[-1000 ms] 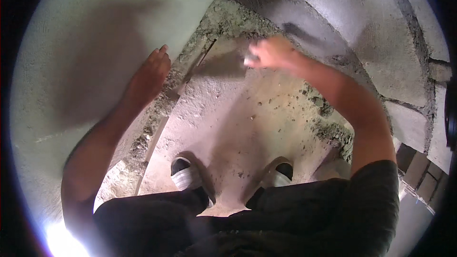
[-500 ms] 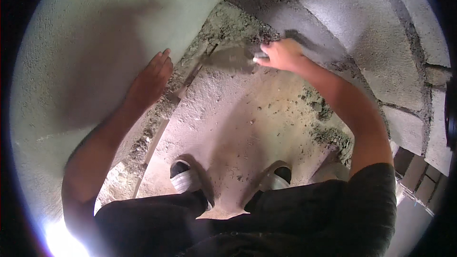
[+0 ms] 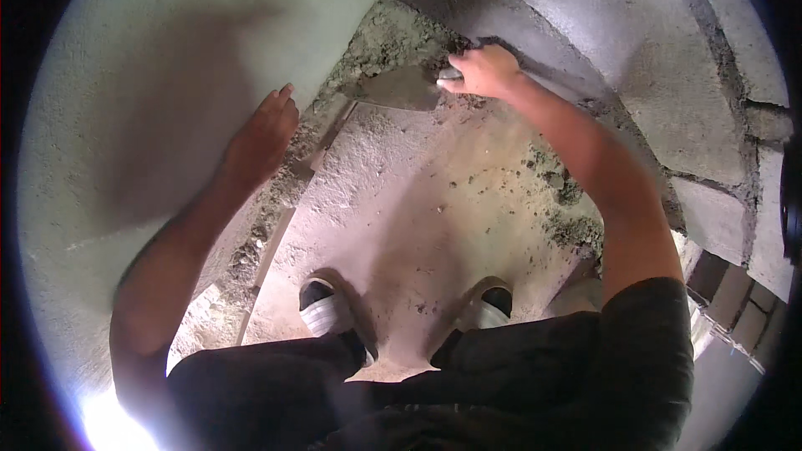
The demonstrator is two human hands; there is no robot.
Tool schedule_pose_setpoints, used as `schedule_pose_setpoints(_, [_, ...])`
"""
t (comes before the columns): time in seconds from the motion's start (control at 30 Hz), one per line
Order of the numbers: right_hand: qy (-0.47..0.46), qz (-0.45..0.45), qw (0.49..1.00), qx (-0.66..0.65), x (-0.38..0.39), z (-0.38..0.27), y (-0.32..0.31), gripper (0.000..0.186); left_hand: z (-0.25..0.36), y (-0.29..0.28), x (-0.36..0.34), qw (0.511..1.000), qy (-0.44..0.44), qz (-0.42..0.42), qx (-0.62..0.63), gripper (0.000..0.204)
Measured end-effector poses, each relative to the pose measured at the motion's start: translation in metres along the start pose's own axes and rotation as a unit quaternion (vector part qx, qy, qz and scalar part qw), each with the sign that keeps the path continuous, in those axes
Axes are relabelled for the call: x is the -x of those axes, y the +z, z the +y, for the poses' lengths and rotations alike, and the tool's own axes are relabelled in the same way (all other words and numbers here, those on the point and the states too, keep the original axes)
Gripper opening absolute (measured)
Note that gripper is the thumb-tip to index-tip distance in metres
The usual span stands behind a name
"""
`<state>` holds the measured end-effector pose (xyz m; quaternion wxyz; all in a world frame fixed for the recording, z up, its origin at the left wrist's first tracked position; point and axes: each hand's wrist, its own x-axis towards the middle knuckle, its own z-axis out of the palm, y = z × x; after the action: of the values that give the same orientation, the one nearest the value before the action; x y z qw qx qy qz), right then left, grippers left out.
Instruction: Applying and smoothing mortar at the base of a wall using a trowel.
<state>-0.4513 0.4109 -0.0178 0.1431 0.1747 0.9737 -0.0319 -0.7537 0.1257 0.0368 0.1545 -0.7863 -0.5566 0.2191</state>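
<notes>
My right hand (image 3: 487,71) is closed round the handle of a trowel at the far end of the floor. The trowel's flat grey blade (image 3: 399,88) points left and lies low over a heap of wet, crumbly mortar (image 3: 387,38) in the corner between the walls. How much mortar is under the blade is hidden. To the left, my left hand (image 3: 267,129) holds nothing. Its fingers stretch forward beside the smooth plastered wall (image 3: 167,58); whether they touch it I cannot tell.
Along the left wall's foot runs a thin strip (image 3: 276,250) with loose mortar beside it. Dark crumbs (image 3: 576,230) lie on the dusty floor (image 3: 368,175) near the right block wall (image 3: 685,92). My two shoes (image 3: 326,309) stand at the near end.
My right hand has moved the trowel slightly farther away and left, off the floor's edge and onto the mortar heap. My left hand has hardly moved.
</notes>
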Motion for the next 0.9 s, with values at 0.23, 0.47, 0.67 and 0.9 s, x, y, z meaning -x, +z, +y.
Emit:
schedule_pose_setpoints(0.23, [-0.088, 0.100, 0.991, -0.015, 0.021, -0.015, 0.003, 0.063, -0.003, -0.003, -0.002, 0.997, 0.008, -0.007, 0.082, 0.034])
schedule_pose_setpoints(0.47, [0.015, 0.013, 0.999, -0.049, -0.007, -0.002, -0.006, 0.067, -0.002, -0.002, 0.000, 0.993, 0.023, 0.010, 0.114, 0.035])
schedule_pose_setpoints(0.67, [-0.014, -0.054, 0.998, -0.043, 0.009, -0.023, -0.014, 0.069, -0.001, 0.010, 0.000, 0.999, 0.014, -0.019, 0.026, 0.039])
schedule_pose_setpoints(0.9, [0.015, -0.029, 0.998, -0.053, 0.013, -0.027, -0.015, 0.064, -0.003, 0.012, 0.004, 0.997, 0.019, 0.016, 0.068, 0.038])
